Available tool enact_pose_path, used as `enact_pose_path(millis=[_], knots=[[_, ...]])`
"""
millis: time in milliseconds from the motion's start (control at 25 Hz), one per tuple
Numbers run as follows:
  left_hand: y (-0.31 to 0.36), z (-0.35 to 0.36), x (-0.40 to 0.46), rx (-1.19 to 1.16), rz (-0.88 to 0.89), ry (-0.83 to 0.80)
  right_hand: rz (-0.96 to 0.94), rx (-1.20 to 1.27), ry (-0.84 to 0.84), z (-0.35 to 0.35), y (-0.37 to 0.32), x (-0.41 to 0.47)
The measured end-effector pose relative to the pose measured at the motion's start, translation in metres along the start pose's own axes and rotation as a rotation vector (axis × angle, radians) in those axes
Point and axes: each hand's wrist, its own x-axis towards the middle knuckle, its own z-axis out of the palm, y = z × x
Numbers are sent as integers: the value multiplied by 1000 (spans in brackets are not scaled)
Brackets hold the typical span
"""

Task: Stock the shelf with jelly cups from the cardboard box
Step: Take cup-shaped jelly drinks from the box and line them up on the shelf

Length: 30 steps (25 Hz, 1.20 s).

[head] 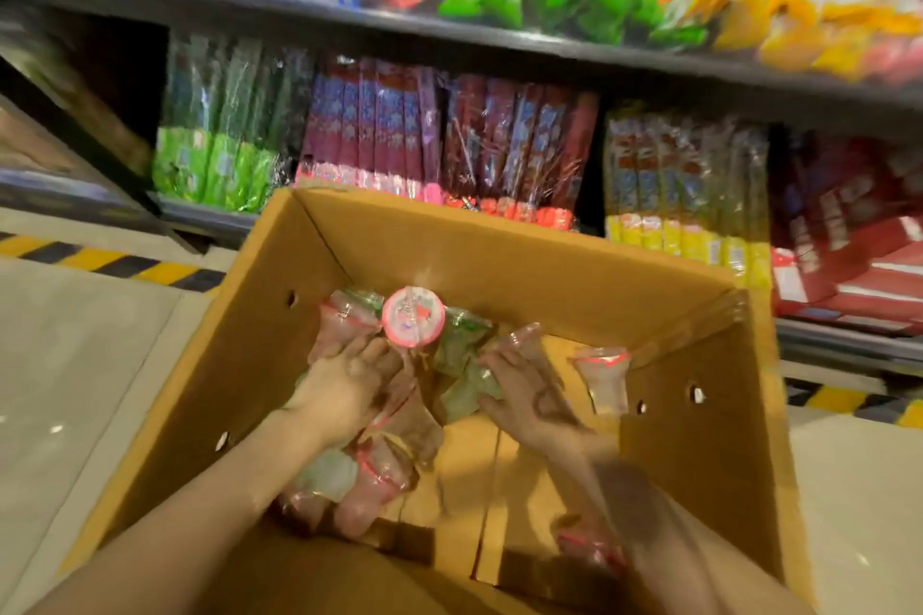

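Observation:
Both my hands reach down into an open cardboard box (499, 260) on the floor. Several clear jelly cups with pink and green contents lie loose in it. My left hand (349, 385) grips a cup whose round pink lid (413, 316) faces up. My right hand (524, 390) curls around a clear cup (522, 340) beside green cups (462, 365). One more cup (602, 380) lies alone near the box's right wall. More cups (359, 484) lie under my left forearm. The frame is motion-blurred.
Behind the box stand shelves (499, 45) packed with snack packets: green (220, 125), purple and maroon (449, 135), yellow-trimmed (684, 185), and red boxes (849, 245). Yellow-black hazard tape (115, 262) runs along the pale floor at the shelf base.

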Motion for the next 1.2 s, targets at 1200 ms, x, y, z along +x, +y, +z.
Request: enact_pose_path(millis=[1200], knots=[[-32, 41, 46, -344, -528, 180, 140, 641, -38, 86, -41, 32]])
